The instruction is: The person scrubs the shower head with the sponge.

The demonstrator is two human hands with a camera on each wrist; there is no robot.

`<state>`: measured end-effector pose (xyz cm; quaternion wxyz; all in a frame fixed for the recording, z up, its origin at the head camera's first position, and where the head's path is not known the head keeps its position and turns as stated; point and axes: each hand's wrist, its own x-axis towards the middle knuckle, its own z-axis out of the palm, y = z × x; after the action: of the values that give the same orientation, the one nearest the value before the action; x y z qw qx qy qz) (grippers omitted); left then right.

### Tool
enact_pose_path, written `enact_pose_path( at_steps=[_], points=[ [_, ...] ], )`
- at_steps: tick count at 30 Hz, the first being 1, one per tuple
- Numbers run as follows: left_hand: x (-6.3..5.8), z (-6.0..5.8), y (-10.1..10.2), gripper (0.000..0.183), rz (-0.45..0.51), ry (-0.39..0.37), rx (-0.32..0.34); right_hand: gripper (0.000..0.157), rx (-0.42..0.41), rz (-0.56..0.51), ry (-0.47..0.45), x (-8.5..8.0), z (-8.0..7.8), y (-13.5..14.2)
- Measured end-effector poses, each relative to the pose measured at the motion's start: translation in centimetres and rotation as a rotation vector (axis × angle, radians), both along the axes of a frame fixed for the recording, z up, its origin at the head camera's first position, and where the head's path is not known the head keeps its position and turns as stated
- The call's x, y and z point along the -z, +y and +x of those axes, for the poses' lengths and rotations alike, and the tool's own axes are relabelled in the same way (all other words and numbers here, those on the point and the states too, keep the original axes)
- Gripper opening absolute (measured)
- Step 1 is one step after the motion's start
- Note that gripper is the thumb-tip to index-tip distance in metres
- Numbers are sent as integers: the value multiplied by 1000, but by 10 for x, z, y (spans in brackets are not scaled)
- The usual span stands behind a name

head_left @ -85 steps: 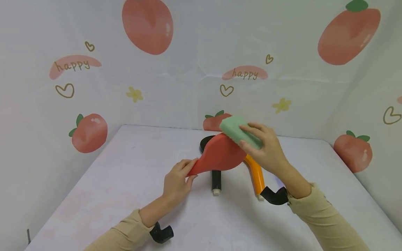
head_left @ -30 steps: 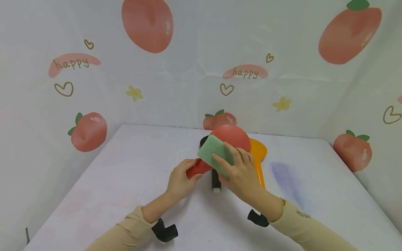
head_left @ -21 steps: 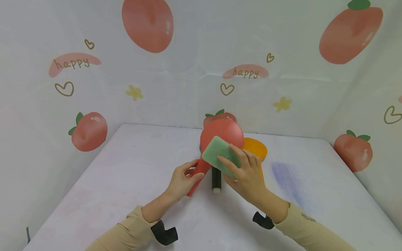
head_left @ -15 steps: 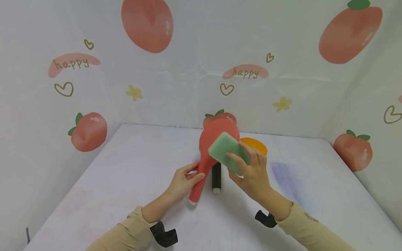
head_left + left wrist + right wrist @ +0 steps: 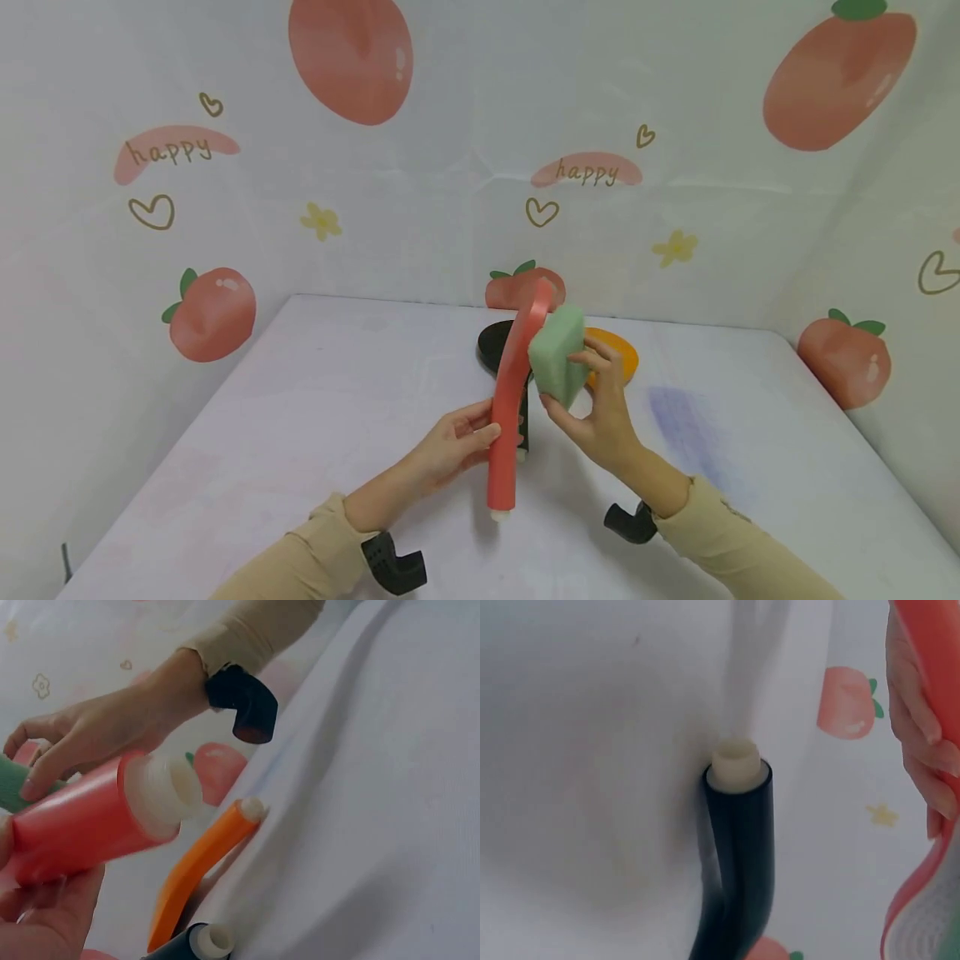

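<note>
Left hand point(image 5: 453, 446) grips red shower head point(image 5: 512, 383); right hand point(image 5: 606, 421) pinches green sponge point(image 5: 558, 350) beside it

Three shower heads point(image 5: 512, 367), one sponge point(image 5: 557, 354), two hands point(image 5: 450, 446), two black wrist pieces point(image 5: 394, 565).

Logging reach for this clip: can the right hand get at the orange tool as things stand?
Probably not to grasp: the right hand holds the green sponge, though the orange tool lies just beyond.
</note>
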<state>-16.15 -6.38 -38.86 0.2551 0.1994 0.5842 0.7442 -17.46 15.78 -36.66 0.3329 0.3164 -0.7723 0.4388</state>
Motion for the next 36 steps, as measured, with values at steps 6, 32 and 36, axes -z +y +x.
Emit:
enact_pose_path(
  at_steps=[6,32,36],
  points=[
    [-3,2,4,57,41,-45,94,60,-74,-6,19,0,-1,-7],
    [-7,6,5,60,-26,-124,125,46,-21,204,50,-4,1,-10],
    [-4,5,5,58,-80,-61,101,45,5,246,94,-5,0,-9]
  ],
)
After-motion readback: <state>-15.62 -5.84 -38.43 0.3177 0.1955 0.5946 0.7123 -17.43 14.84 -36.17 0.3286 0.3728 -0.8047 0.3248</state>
